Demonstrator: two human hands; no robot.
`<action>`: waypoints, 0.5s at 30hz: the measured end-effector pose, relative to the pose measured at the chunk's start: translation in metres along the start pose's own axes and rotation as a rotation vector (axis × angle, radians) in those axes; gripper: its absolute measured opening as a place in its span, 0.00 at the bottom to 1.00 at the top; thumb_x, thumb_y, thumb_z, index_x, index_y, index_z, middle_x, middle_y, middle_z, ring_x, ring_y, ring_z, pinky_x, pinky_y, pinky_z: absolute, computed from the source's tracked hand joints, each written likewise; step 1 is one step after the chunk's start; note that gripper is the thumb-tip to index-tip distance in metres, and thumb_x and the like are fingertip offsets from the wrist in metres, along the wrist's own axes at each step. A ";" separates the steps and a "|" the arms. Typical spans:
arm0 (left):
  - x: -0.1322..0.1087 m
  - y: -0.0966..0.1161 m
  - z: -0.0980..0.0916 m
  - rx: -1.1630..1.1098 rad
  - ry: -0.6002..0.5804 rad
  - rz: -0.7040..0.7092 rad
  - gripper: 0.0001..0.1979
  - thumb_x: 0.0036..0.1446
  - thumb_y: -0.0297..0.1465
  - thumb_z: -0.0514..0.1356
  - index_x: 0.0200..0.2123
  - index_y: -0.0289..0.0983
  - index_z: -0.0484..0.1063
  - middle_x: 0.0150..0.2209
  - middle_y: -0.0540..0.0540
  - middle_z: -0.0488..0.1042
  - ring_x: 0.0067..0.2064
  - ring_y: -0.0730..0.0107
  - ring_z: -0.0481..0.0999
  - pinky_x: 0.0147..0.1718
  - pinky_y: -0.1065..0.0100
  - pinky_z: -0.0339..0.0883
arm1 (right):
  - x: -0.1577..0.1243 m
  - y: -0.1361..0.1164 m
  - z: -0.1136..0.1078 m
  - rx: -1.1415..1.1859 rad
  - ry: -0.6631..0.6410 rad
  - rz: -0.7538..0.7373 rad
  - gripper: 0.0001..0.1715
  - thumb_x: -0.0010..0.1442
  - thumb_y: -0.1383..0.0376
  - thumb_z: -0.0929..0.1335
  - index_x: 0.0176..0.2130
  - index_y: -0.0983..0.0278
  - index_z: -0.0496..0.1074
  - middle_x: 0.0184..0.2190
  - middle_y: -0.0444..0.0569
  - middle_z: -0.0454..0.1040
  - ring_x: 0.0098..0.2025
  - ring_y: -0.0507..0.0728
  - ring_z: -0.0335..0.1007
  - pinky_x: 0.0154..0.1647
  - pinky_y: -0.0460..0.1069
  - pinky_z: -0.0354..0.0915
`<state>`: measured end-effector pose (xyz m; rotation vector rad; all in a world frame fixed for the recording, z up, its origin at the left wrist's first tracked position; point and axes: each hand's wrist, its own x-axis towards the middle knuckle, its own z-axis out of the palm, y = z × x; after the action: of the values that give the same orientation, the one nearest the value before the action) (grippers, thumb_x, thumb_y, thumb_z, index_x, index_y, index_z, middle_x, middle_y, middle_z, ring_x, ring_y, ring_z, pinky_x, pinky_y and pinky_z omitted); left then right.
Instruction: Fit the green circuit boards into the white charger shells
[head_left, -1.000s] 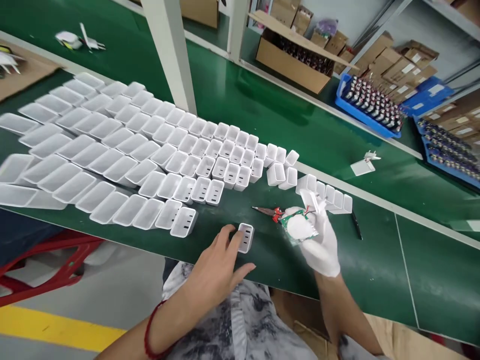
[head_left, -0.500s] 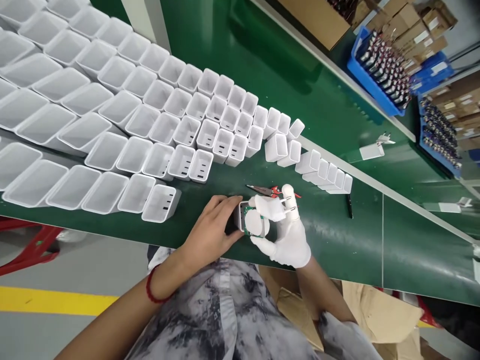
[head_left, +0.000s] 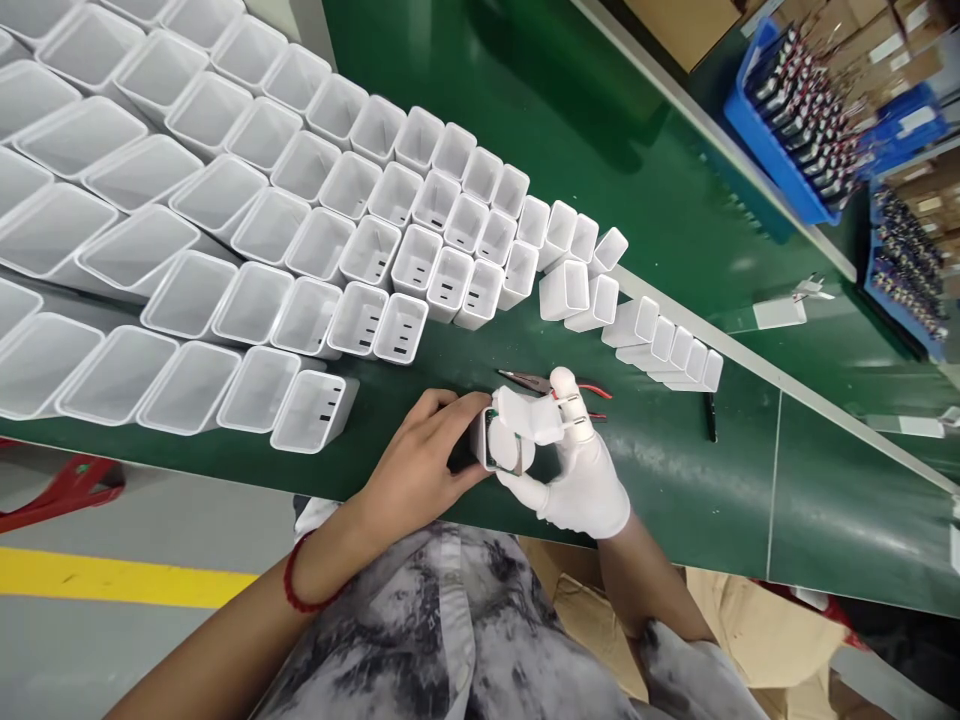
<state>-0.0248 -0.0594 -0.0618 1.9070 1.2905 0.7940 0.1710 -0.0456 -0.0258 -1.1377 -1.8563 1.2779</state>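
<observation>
Your two hands meet at the near edge of the desk [head_left: 465, 110], about mid-length. Left hand [head_left: 424, 455] (bare, red band [head_left: 295, 592] on the wrist) is closed around one white shell [head_left: 481, 447], fingers wrapped over its top. Right hand [head_left: 581, 475], in a white glove, pinches one white insert [head_left: 511, 452] and holds it against the shell's open mouth. How deep the insert sits you cannot tell, the fingers cover the joint.

Counts:
- Open shells [head_left: 255, 225] standing mouth-up in packed rows across the left half of the desk: dozens, cut off by the picture's edge, so there is no exact count.
- Two loose shells [head_left: 566, 290] just right of that block.
- A short row [head_left: 667, 345] of about five closed ones lying toward the far-right.
- One pair of pliers [head_left: 523, 380], red handles, lying just behind your right hand and partly hidden by the glove.
- One black pen [head_left: 709, 417] right of the pliers, apart from both hands.
- Two blue trays [head_left: 750, 140] of small parts by the far right corner.
</observation>
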 end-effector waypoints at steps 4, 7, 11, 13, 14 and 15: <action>0.000 -0.001 0.000 0.013 0.012 0.020 0.26 0.58 0.28 0.63 0.59 0.40 0.62 0.47 0.43 0.77 0.48 0.57 0.69 0.45 0.59 0.72 | 0.004 -0.008 -0.004 -0.103 -0.031 -0.032 0.61 0.57 0.69 0.71 0.71 0.44 0.32 0.40 0.43 0.75 0.48 0.58 0.75 0.62 0.63 0.63; -0.001 -0.002 0.001 0.015 0.021 0.039 0.27 0.58 0.28 0.63 0.60 0.39 0.61 0.49 0.43 0.76 0.48 0.58 0.69 0.45 0.59 0.72 | 0.006 -0.011 -0.006 -0.169 -0.038 -0.062 0.61 0.56 0.71 0.71 0.71 0.45 0.32 0.43 0.45 0.75 0.51 0.60 0.74 0.58 0.61 0.68; -0.001 -0.003 0.001 0.011 0.033 0.051 0.29 0.57 0.27 0.64 0.60 0.39 0.60 0.51 0.43 0.76 0.48 0.58 0.68 0.47 0.60 0.71 | 0.010 -0.011 -0.007 -0.180 -0.075 -0.115 0.59 0.58 0.71 0.70 0.71 0.46 0.31 0.37 0.43 0.77 0.48 0.59 0.76 0.54 0.59 0.72; -0.001 -0.003 0.001 0.009 0.035 0.054 0.29 0.56 0.26 0.64 0.60 0.38 0.60 0.52 0.44 0.76 0.48 0.59 0.68 0.47 0.61 0.71 | 0.011 -0.011 -0.008 -0.208 -0.098 -0.129 0.60 0.58 0.72 0.69 0.71 0.48 0.30 0.43 0.46 0.77 0.52 0.59 0.75 0.56 0.59 0.70; -0.001 -0.003 0.000 0.010 0.036 0.058 0.28 0.56 0.26 0.64 0.59 0.38 0.61 0.52 0.44 0.76 0.49 0.58 0.68 0.47 0.61 0.71 | 0.011 -0.011 -0.009 -0.224 -0.115 -0.129 0.60 0.57 0.72 0.70 0.71 0.48 0.29 0.49 0.48 0.76 0.55 0.60 0.73 0.58 0.60 0.69; -0.001 -0.002 0.000 0.010 0.035 0.062 0.28 0.56 0.26 0.65 0.59 0.38 0.61 0.52 0.44 0.76 0.49 0.58 0.68 0.47 0.61 0.71 | 0.011 -0.012 -0.011 -0.233 -0.138 -0.122 0.61 0.57 0.71 0.70 0.71 0.49 0.29 0.56 0.51 0.72 0.59 0.61 0.70 0.59 0.61 0.68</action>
<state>-0.0263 -0.0596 -0.0637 1.9568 1.2643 0.8576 0.1716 -0.0335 -0.0112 -1.0562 -2.1871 1.1182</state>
